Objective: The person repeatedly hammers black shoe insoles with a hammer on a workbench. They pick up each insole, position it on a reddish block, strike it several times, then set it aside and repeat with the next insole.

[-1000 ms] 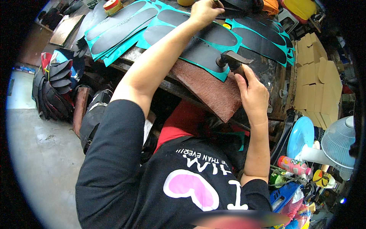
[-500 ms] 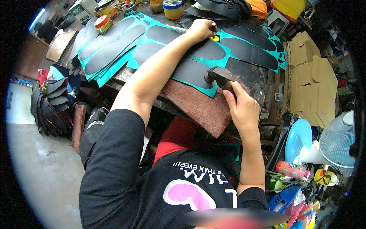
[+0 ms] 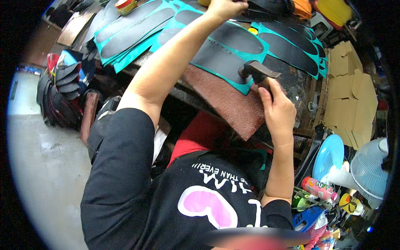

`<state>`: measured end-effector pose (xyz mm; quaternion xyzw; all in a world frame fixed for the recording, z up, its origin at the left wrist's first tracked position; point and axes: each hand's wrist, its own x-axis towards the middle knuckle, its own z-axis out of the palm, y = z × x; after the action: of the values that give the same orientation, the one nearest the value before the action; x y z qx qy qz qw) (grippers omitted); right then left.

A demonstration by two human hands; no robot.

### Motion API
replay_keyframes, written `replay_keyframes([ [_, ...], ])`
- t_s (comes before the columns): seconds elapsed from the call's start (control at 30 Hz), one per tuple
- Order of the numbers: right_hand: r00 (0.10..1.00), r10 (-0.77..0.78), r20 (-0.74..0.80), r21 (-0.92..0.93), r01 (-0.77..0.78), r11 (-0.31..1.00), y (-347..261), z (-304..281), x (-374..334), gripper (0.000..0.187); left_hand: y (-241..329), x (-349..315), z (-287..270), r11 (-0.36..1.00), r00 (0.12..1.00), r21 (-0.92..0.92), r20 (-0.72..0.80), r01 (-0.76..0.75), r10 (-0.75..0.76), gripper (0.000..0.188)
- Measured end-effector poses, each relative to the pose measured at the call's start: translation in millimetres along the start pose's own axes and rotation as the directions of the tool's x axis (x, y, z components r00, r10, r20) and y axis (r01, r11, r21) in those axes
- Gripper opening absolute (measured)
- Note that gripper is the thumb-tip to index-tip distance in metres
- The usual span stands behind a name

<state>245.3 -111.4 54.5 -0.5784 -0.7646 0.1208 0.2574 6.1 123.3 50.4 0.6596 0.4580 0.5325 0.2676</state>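
Observation:
In my right hand (image 3: pixel 280 110) is a hammer (image 3: pixel 262 70) with a dark metal head, gripped by its handle close to the head. The head is over the near right corner of a teal sheet (image 3: pixel 243 86) printed with black sole shapes. That sheet lies partly on a reddish-brown slab (image 3: pixel 233 106). My left hand (image 3: pixel 227 8) is raised past the sheets at the top edge, its fingers curled in. Whatever those fingers hold, if anything, I cannot make out. A black sole shape (image 3: pixel 216 58) with a row of small holes lies beneath my left forearm.
More teal sheets with black soles (image 3: pixel 137 39) are stacked left, others (image 3: pixel 291 54) right. A yellow round item (image 3: pixel 253 31) lies between them. Tan cardboard boxes (image 3: pixel 350 100) and a white-and-blue fan (image 3: pixel 371 166) stand right. Bundled dark soles (image 3: pixel 62 96) are at the left.
The view has shifted, so the bench appears higher and further right. My left hand has moved farther away over the sheets. The hammer keeps nearly the same place above the sheet's corner.

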Motion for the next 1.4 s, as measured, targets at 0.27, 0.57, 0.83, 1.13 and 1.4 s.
replay_keyframes([
  [0.27,1.000,-0.001,0.016,0.080,0.000,0.997,4,-5,9,0.037,24,-125,-55,0.978,0.989,-0.183,-0.090,0.096,-0.114,0.011],
  [0.57,0.988,-0.097,-0.120,0.186,0.118,0.975,-16,-26,32,0.037,10,-146,-44,0.979,0.962,-0.091,-0.189,0.181,-0.196,0.014],
  [0.83,0.868,-0.162,-0.469,0.411,0.376,0.830,-52,-58,31,0.038,29,-150,-36,0.893,0.979,0.435,-0.101,-0.116,0.177,0.015],
  [1.13,0.960,-0.120,-0.254,0.044,0.135,0.990,-15,-2,41,0.035,24,-150,-29,0.870,0.947,0.490,-0.254,-0.048,0.195,0.019],
  [1.4,0.890,-0.218,-0.401,0.225,0.326,0.918,-34,-42,33,0.036,16,-150,-33,0.985,0.977,0.129,-0.197,0.110,-0.084,0.015],
])
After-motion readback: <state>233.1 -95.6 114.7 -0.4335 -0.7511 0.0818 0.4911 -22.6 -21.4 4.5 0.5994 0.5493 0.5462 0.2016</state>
